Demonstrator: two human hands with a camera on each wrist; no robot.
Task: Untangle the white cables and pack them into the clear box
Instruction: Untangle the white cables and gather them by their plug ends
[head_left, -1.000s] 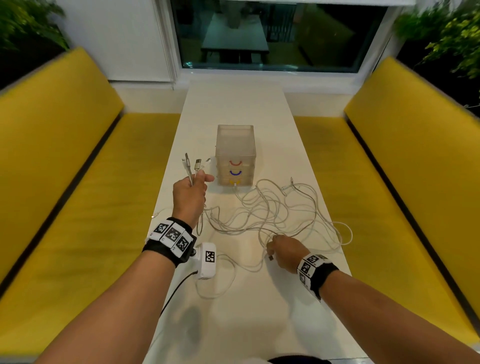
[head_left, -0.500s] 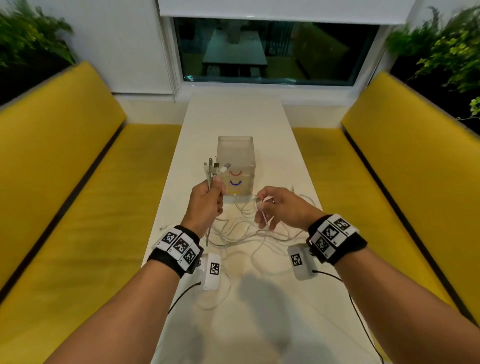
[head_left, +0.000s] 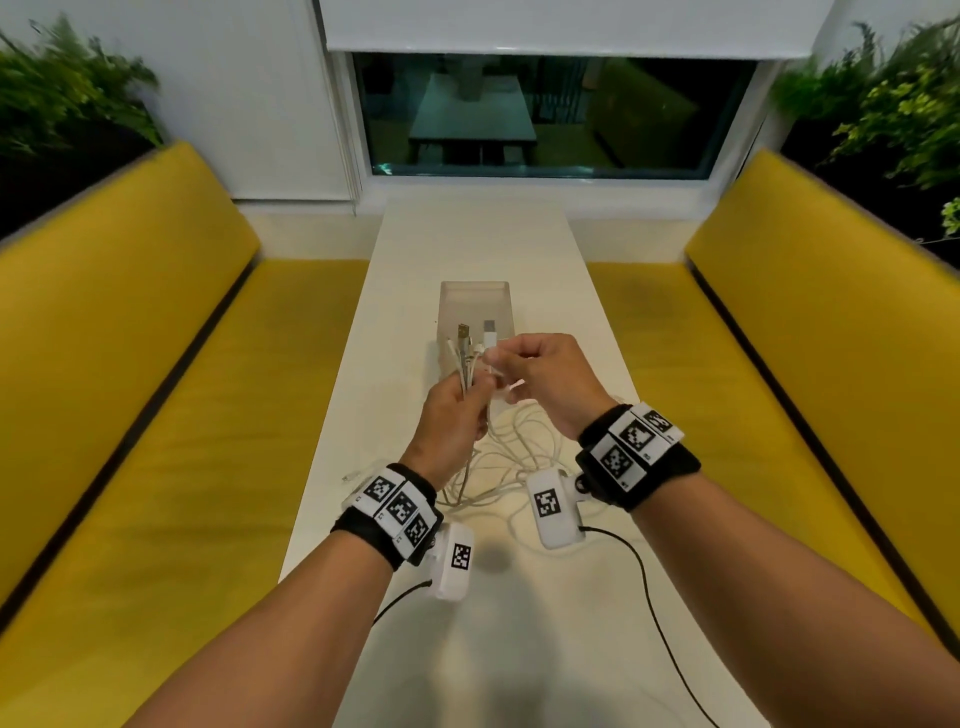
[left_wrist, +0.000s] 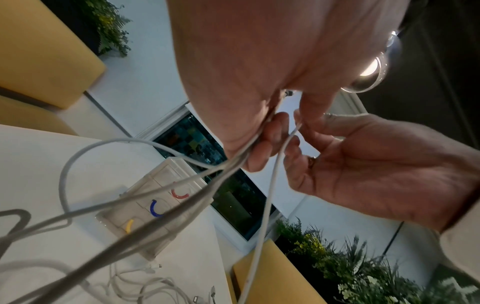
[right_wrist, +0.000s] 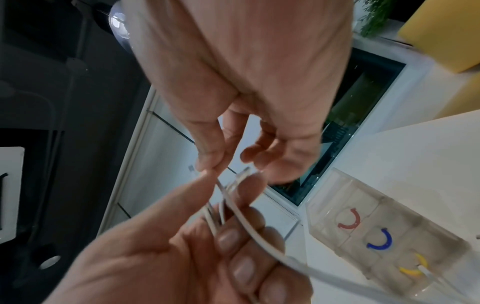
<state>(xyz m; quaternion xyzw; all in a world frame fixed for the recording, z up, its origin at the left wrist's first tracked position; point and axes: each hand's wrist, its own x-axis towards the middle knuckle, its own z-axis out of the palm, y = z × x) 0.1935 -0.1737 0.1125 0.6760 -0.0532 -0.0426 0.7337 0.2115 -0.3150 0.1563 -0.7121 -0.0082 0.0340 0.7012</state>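
Presently left hand (head_left: 453, 415) clamps gathered white cables (head_left: 467, 364) plug-ends up, keeping sorted ends together; right hand (head_left: 545, 379) pinches one more end beside them. Clear box (head_left: 475, 301) stands behind on worktop (head_left: 467, 649).

**Hands meet above the box**

The right hand (head_left: 550, 379), earlier down among the loose cables on the counter, now pinches one white cable end (head_left: 491, 358) beside the bundle of cable ends (head_left: 467, 353) in the raised left hand (head_left: 452, 421).
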